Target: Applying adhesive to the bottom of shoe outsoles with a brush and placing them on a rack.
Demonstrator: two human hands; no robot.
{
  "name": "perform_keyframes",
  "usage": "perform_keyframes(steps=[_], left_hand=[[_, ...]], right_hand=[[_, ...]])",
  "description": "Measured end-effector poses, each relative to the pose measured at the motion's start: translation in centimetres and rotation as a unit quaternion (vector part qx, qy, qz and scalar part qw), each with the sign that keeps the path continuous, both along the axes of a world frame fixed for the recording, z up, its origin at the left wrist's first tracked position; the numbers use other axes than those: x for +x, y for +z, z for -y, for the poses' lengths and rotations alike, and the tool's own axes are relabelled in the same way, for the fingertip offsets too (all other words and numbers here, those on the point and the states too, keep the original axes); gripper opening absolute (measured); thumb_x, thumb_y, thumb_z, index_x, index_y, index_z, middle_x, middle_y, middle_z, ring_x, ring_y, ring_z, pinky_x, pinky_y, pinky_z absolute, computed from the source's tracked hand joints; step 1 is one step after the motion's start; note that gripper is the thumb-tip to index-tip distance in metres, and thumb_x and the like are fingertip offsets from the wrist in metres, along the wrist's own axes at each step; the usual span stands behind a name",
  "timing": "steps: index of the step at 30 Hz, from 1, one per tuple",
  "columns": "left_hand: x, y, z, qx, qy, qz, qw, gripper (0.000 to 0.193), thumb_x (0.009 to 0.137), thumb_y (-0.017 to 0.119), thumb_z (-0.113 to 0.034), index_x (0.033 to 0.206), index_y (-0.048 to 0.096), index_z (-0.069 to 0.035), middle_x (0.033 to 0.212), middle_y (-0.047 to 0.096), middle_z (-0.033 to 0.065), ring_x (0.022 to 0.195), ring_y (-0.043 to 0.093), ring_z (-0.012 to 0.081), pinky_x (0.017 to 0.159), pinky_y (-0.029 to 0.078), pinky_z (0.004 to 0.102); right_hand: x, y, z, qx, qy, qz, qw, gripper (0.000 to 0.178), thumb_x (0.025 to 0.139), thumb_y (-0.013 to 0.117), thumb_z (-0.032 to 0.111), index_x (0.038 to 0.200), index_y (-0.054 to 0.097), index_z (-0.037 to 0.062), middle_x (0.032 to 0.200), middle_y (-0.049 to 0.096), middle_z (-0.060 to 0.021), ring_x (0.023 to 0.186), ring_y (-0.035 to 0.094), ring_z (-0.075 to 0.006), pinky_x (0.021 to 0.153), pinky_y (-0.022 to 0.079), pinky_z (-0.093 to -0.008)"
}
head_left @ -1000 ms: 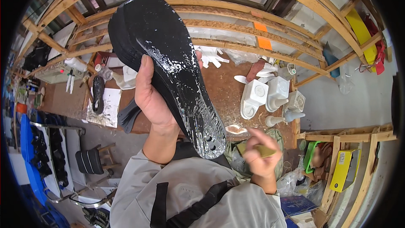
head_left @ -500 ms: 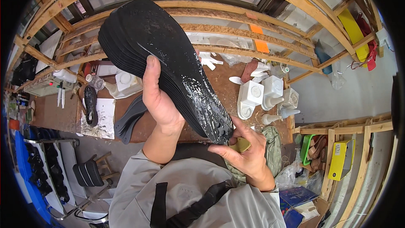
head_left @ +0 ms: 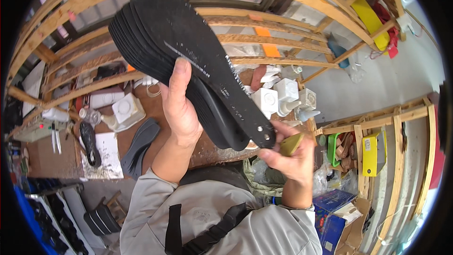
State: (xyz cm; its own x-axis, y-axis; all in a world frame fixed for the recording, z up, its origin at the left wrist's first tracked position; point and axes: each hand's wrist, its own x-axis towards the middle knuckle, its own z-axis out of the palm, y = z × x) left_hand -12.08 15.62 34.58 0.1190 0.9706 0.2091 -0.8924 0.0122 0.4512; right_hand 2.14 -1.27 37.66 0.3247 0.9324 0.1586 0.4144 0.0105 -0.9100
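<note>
My left hand [head_left: 178, 106] is wrapped round a thick stack of black shoe soles [head_left: 137, 47], with its thumb lying along the side. The wide ends fan out at the upper left. The top sole [head_left: 203, 56] has whitish scuffs along one edge and small holes at its narrow end. That end is parted from the soles beneath and pinched between the thumb and fingers of my right hand [head_left: 288, 158]. A flat olive-yellow piece [head_left: 291, 144] is also tucked into my right hand; its kind I cannot make out. Other black soles [head_left: 140, 148] lie on the workbench, left of my left arm.
White plastic containers [head_left: 265, 101] stand on the brown workbench [head_left: 207, 157] to the right, and another white container [head_left: 127, 111] to the left. A dark sole [head_left: 89, 144] rests on a stained white sheet [head_left: 106, 160]. Wooden slats [head_left: 278, 60] cross above the bench's far side.
The top sole's narrow end has swung right, away from the stack, with my right hand. Its surface looks less glossy. The whole view has turned a little.
</note>
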Motion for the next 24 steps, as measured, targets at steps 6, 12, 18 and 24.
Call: perform_keyframes(steps=[6, 12, 18, 24], left_hand=[[7.2, -4.6, -0.5, -0.015, -0.113, -0.059, 0.992, 0.041, 0.091, 0.052, -0.029, 0.121, 0.049, -0.001, 0.109, 0.061, 0.0108, 0.095, 0.061, 0.0211, 0.084, 0.049, 0.0366], [20.9, -6.6, -1.5, -0.046, -0.282, -0.134, 0.949, 0.037, 0.088, 0.057, -0.032, 0.108, 0.056, -0.001, 0.094, 0.064, 0.0112, 0.083, 0.064, 0.0197, 0.073, 0.052, 0.0312], [29.2, -4.6, -2.2, -0.009, -0.340, -0.194, 0.920, 0.044, 0.089, 0.053, -0.040, 0.100, 0.058, 0.002, 0.086, 0.065, 0.0160, 0.076, 0.064, 0.0206, 0.062, 0.052, 0.0281], [25.5, -7.9, 2.0, -0.070, -0.419, -0.117, 0.898, 0.055, 0.095, 0.039, -0.044, 0.125, 0.045, 0.002, 0.110, 0.058, 0.0174, 0.094, 0.061, 0.0310, 0.083, 0.050, 0.0414]], right_hand=[[5.3, -6.9, 0.3, 0.025, -0.082, 0.125, 0.988, 0.057, 0.068, 0.081, 0.022, 0.114, 0.060, -0.0040, 0.058, 0.054, -0.0017, 0.053, 0.049, -0.0073, 0.052, 0.044, -0.0235], [17.0, -11.4, 0.8, 0.053, -0.231, 0.141, 0.961, 0.059, 0.069, 0.079, 0.023, 0.117, 0.058, -0.0056, 0.065, 0.053, 0.0004, 0.060, 0.049, -0.0056, 0.056, 0.043, -0.0220], [32.5, -12.3, -5.5, 0.111, -0.369, 0.115, 0.916, 0.051, 0.073, 0.074, 0.030, 0.111, 0.061, -0.0026, 0.063, 0.058, -0.0078, 0.057, 0.054, -0.0150, 0.057, 0.047, -0.0292], [46.8, -15.6, -7.6, -0.044, -0.411, 0.167, 0.895, 0.048, 0.075, 0.072, 0.035, 0.106, 0.063, -0.0014, 0.070, 0.066, -0.0112, 0.064, 0.064, -0.0187, 0.063, 0.049, -0.0325]])
